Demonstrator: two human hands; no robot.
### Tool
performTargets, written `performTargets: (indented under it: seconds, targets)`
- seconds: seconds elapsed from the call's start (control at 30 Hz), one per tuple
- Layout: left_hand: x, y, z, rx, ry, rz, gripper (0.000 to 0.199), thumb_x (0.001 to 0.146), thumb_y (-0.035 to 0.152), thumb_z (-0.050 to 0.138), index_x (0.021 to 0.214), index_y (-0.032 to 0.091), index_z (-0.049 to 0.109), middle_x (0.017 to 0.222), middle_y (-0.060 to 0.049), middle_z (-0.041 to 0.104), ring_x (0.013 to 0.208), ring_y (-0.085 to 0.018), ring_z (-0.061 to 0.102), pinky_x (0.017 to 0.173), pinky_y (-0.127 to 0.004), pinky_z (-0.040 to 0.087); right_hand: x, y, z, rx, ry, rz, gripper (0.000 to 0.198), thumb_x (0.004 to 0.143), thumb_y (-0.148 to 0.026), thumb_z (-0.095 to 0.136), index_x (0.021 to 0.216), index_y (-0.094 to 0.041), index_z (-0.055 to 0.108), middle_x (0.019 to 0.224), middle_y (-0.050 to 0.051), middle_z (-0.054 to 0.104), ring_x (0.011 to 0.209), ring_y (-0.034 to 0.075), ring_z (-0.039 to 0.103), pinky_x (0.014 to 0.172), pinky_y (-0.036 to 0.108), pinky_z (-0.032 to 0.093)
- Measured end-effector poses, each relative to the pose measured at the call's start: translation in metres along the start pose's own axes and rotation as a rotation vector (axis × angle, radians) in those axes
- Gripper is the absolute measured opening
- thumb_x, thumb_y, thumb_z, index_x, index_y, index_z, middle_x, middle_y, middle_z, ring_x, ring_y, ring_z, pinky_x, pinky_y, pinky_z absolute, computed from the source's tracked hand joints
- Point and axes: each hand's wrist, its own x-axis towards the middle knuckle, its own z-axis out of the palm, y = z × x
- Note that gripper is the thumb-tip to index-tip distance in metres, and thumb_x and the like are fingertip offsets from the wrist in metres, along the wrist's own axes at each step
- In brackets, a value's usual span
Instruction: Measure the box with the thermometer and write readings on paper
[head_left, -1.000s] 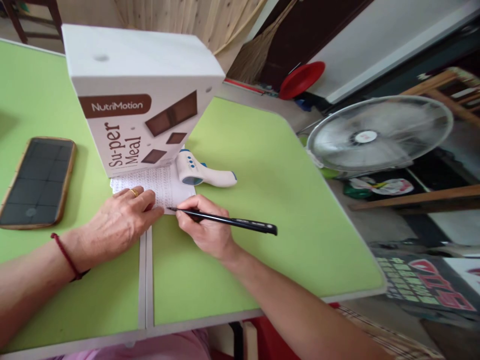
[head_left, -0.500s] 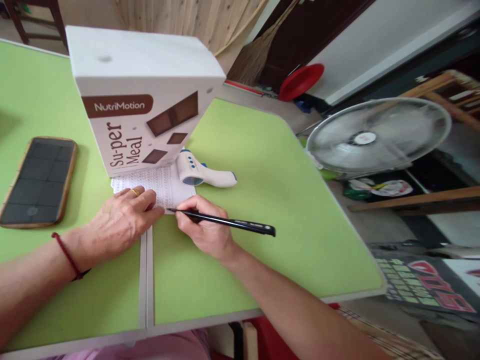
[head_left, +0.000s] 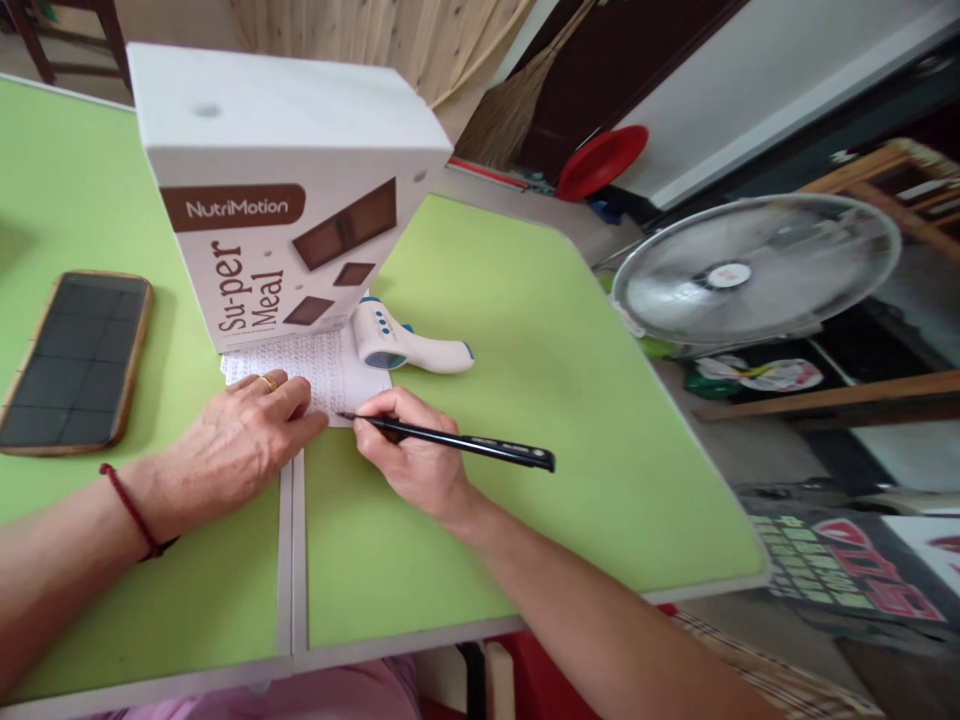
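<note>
My right hand (head_left: 416, 452) is closed around a black pen (head_left: 472, 443), its tip at the lower edge of a white paper (head_left: 330, 375) covered in small rows of writing. My left hand (head_left: 251, 425), with a ring and a dark red wrist cord, lies on the paper's lower left part, fingers laid out and holding nothing. A white box (head_left: 247, 210) marked NutriMotion Su-per Meal stands upright at the paper's far edge. A white and blue handheld thermometer (head_left: 405, 345) lies against the paper's right side.
A phone (head_left: 75, 360) in a brown-edged case lies on the green table (head_left: 570, 400) to the left. Beyond the table's right edge stands a round fan (head_left: 757, 270). A red basin (head_left: 604, 163) and a straw broom (head_left: 514, 105) are farther back.
The pen and my right hand have shifted very slightly right along the paper's lower edge. My left hand keeps its place on the paper.
</note>
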Motion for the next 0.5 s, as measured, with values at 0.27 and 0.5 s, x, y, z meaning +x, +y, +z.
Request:
performTargets:
  seconds: [0.27, 0.5]
  targets:
    - [0.0005, -0.0006, -0.0018, 0.015, -0.032, 0.000, 0.022, 0.090, 0.005, 0.047, 0.098, 0.015, 0.065, 0.084, -0.007, 0.056, 0.070, -0.021, 0.049, 0.060, -0.031, 0.042, 0.0001, -0.0013, -0.0013, 0.015, -0.028, 0.032, 0.007, 0.078, -0.020, 0.058, 0.071, -0.022, 0.055, 0.059, -0.005, 0.056, 0.047, 0.009, 0.043, 0.049, 0.023, 0.041]
    - [0.0008, -0.0013, -0.0021, 0.006, -0.014, 0.005, 0.023, 0.091, 0.006, 0.045, 0.095, 0.016, 0.065, 0.084, -0.007, 0.056, 0.069, -0.021, 0.047, 0.061, -0.032, 0.041, -0.0008, -0.0004, -0.0013, 0.012, -0.007, 0.033, 0.008, 0.078, -0.022, 0.058, 0.072, -0.023, 0.055, 0.059, -0.005, 0.057, 0.047, 0.009, 0.044, 0.048, 0.023, 0.041]
